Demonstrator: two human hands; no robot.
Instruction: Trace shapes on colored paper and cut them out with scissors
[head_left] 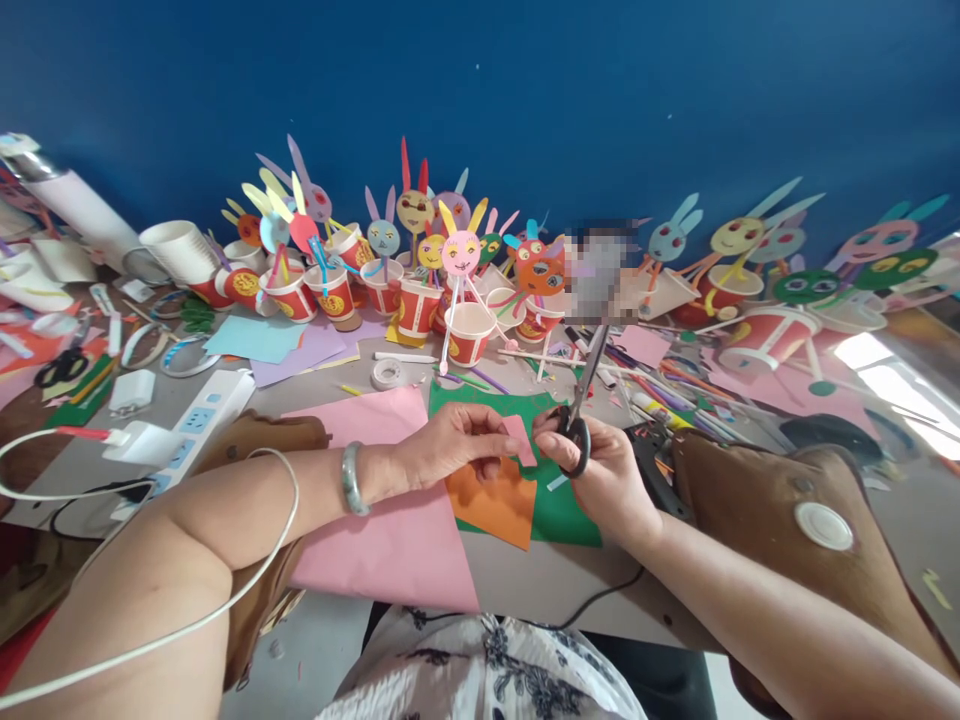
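Note:
Between the thumb and fingers of my left hand is a small strip of pink paper. My right hand grips a pair of black-handled scissors, with the blades pointing up and away from me. The blades are apart from the pink strip. Under both hands lie a green paper sheet, an orange paper piece and, to the left, a large pink sheet. A small pale strip rests on the green sheet.
Red-and-white paper cups with paper rabbit faces line the back by the blue wall. A roll of tape lies before them. Pens clutter the right, near a brown cushion. A power strip and white cable are at left.

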